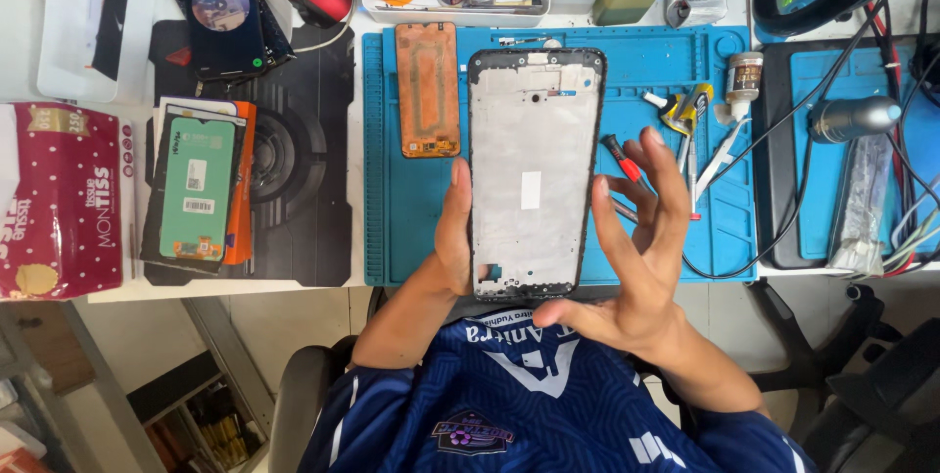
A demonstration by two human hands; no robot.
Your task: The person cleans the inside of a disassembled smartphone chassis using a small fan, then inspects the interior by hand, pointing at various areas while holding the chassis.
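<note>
While the phone frame [534, 174] is held upright above the blue mat [392, 238], it is gripped at its lower edge by the left hand [452, 243]; the right hand [636, 258] is spread loose beside it, fingers [666, 174] released.

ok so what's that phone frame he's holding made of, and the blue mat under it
The phone frame looks like pale matte metal, probably aluminium, inside a black rim that looks like plastic; its flat grey plate carries cutouts and a white sticker. The left hand grips its edge. The blue mat looks like soft silicone: matte, with moulded trays and ridges.
</note>
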